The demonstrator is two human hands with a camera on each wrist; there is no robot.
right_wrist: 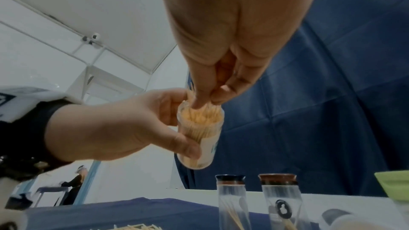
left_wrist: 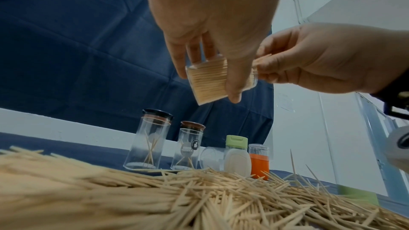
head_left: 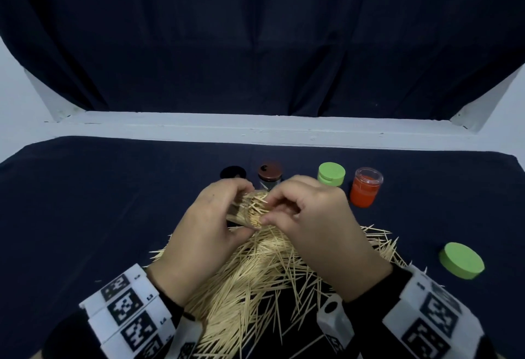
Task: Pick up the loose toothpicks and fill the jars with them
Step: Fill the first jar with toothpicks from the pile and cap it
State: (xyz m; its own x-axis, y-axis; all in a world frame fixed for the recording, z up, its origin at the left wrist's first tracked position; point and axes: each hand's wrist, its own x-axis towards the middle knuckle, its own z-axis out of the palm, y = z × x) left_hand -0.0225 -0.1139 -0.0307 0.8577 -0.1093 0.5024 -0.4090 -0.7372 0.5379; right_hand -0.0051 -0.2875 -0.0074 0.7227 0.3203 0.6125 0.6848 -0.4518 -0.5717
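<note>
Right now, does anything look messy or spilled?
Yes. A big heap of loose toothpicks lies spilled across the dark cloth, and one clear jar lies tipped on its side beside the green-capped bottle.

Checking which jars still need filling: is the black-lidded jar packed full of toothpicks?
No, the black-lidded jar holds only a few toothpicks leaning inside its clear wall.

The left hand [head_left: 204, 233] is raised above the worktop, fingers and thumb curled around a clear toothpick jar [right_wrist: 200, 134]. The right hand [head_left: 321, 225] meets it, thumb and fingertips [right_wrist: 200, 100] pinched at the jar's mouth.
</note>
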